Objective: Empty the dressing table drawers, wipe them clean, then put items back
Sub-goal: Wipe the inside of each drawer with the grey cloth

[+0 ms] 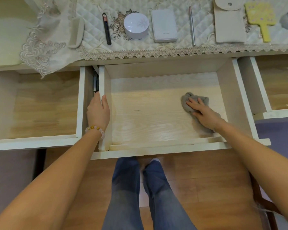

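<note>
Three drawers (35,143) (165,146) (279,113) — one cloth (196,98), two hands (98,112) (204,115)

A quilted cream table runner (93,39) with a scalloped lace edge is spread across the tabletop at 12 o'clock. A lace cloth (40,47) is draped over the table's edge at 10 o'clock. Wooden flooring (198,180) is seen at 6 o'clock, crossed by blue jeans (125,188). A dark chair frame (256,191) is glimpsed at 4 o'clock.
</note>
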`<control>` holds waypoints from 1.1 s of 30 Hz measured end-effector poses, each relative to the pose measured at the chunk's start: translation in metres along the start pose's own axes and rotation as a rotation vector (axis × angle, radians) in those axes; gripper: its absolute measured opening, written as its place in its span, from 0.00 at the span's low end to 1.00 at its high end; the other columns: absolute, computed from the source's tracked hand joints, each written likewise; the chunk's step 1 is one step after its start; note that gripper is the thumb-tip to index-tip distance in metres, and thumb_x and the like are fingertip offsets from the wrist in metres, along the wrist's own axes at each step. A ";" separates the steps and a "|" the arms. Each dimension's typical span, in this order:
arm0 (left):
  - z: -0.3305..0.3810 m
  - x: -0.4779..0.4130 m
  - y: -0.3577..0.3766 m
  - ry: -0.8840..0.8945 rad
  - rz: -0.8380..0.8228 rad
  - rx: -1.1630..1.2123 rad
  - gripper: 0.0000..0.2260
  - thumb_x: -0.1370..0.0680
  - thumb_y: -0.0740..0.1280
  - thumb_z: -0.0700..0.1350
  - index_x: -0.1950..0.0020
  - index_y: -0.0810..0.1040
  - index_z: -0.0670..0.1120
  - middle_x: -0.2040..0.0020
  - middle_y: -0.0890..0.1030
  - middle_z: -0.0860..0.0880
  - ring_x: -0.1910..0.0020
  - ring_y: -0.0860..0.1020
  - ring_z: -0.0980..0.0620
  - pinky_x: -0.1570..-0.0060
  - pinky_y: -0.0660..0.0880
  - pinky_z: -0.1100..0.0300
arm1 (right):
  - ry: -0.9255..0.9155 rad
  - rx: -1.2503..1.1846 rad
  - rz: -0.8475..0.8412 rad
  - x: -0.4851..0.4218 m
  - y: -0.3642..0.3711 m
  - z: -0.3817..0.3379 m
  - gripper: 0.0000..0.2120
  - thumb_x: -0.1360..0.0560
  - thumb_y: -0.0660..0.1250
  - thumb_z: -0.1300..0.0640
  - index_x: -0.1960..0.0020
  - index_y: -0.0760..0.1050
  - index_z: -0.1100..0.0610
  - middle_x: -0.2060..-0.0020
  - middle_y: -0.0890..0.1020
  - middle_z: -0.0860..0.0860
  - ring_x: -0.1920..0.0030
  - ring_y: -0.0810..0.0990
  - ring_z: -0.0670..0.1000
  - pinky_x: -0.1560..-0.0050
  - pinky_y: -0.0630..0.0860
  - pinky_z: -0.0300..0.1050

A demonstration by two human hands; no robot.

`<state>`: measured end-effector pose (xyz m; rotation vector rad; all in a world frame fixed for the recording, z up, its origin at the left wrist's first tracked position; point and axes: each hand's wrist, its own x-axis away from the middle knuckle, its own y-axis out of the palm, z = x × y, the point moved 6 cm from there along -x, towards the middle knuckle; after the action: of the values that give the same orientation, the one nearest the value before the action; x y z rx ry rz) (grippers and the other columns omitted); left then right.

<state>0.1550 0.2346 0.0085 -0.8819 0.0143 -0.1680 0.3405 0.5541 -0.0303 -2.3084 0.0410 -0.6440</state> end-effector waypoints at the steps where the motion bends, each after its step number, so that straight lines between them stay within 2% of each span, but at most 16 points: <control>1: 0.000 -0.001 0.000 0.000 -0.001 -0.001 0.13 0.18 0.52 0.49 0.50 0.69 0.40 0.60 0.72 0.45 0.61 0.72 0.47 0.60 0.69 0.54 | 0.000 0.009 0.025 -0.009 0.003 -0.010 0.25 0.21 0.55 0.67 0.26 0.57 0.56 0.24 0.54 0.51 0.24 0.44 0.56 0.25 0.42 0.51; 4: -0.001 -0.002 0.000 -0.004 -0.008 -0.007 0.13 0.18 0.52 0.49 0.51 0.69 0.41 0.59 0.73 0.45 0.60 0.73 0.46 0.60 0.70 0.54 | -0.029 0.068 0.054 -0.036 0.019 -0.046 0.24 0.21 0.56 0.64 0.26 0.57 0.56 0.24 0.54 0.52 0.24 0.45 0.57 0.25 0.46 0.52; 9: -0.001 -0.001 0.001 -0.009 -0.022 0.028 0.14 0.18 0.53 0.50 0.47 0.71 0.41 0.54 0.77 0.43 0.55 0.76 0.45 0.56 0.73 0.52 | -0.137 0.153 -0.056 -0.060 0.073 -0.113 0.23 0.19 0.54 0.61 0.26 0.58 0.52 0.24 0.54 0.49 0.24 0.47 0.55 0.27 0.50 0.57; 12: -0.001 -0.001 0.000 -0.005 -0.025 0.048 0.15 0.18 0.53 0.49 0.46 0.71 0.40 0.52 0.77 0.42 0.53 0.76 0.43 0.55 0.73 0.53 | -0.105 0.025 0.015 -0.060 0.089 -0.129 0.22 0.19 0.55 0.60 0.26 0.59 0.50 0.25 0.57 0.46 0.24 0.47 0.52 0.27 0.49 0.59; 14: -0.001 -0.001 -0.001 -0.009 -0.037 0.053 0.16 0.18 0.52 0.50 0.42 0.71 0.40 0.49 0.78 0.42 0.50 0.76 0.42 0.51 0.74 0.49 | -0.125 -0.009 0.072 -0.059 0.087 -0.126 0.22 0.20 0.57 0.59 0.27 0.61 0.51 0.26 0.59 0.46 0.24 0.50 0.51 0.27 0.51 0.58; 18: -0.003 -0.003 0.001 -0.020 -0.064 0.062 0.17 0.18 0.52 0.50 0.37 0.70 0.41 0.43 0.77 0.42 0.45 0.76 0.43 0.46 0.74 0.46 | -0.226 0.269 0.019 -0.060 0.086 -0.113 0.26 0.21 0.60 0.55 0.26 0.57 0.49 0.25 0.57 0.44 0.24 0.50 0.50 0.27 0.55 0.54; 21: -0.003 -0.003 0.001 -0.013 -0.069 0.055 0.17 0.18 0.52 0.50 0.36 0.70 0.41 0.42 0.76 0.42 0.44 0.75 0.42 0.45 0.74 0.46 | -0.256 0.337 0.088 -0.061 0.089 -0.109 0.26 0.22 0.61 0.52 0.26 0.58 0.48 0.26 0.58 0.43 0.24 0.51 0.49 0.28 0.56 0.54; 26: -0.003 -0.006 0.002 -0.017 -0.073 0.041 0.18 0.18 0.52 0.50 0.35 0.70 0.41 0.41 0.76 0.43 0.43 0.75 0.43 0.45 0.73 0.47 | -0.262 0.153 0.281 -0.061 0.085 -0.116 0.18 0.22 0.60 0.60 0.33 0.70 0.52 0.31 0.70 0.48 0.27 0.63 0.53 0.31 0.62 0.54; 28: -0.003 -0.005 0.002 -0.022 -0.076 0.038 0.18 0.18 0.52 0.50 0.35 0.70 0.41 0.41 0.76 0.42 0.43 0.75 0.43 0.45 0.74 0.47 | -0.216 -0.035 0.317 -0.059 0.078 -0.119 0.18 0.22 0.59 0.64 0.34 0.72 0.55 0.34 0.73 0.52 0.31 0.68 0.54 0.32 0.65 0.48; 31: -0.003 -0.005 0.001 -0.027 -0.091 0.049 0.18 0.18 0.51 0.51 0.35 0.69 0.42 0.40 0.76 0.42 0.42 0.75 0.43 0.45 0.74 0.47 | -0.029 -0.360 0.395 -0.052 0.063 -0.123 0.17 0.22 0.56 0.64 0.34 0.72 0.55 0.39 0.76 0.52 0.41 0.74 0.50 0.41 0.70 0.39; 33: -0.001 -0.005 -0.001 -0.036 -0.101 0.044 0.19 0.18 0.51 0.51 0.34 0.68 0.42 0.39 0.76 0.42 0.41 0.75 0.43 0.44 0.74 0.48 | 0.041 -0.527 0.429 -0.045 0.054 -0.126 0.17 0.23 0.57 0.66 0.36 0.73 0.59 0.42 0.78 0.54 0.43 0.75 0.51 0.47 0.72 0.31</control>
<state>0.1500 0.2341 0.0079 -0.8417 -0.0677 -0.2452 0.2516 0.4426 -0.0093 -2.6550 0.7867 -0.4946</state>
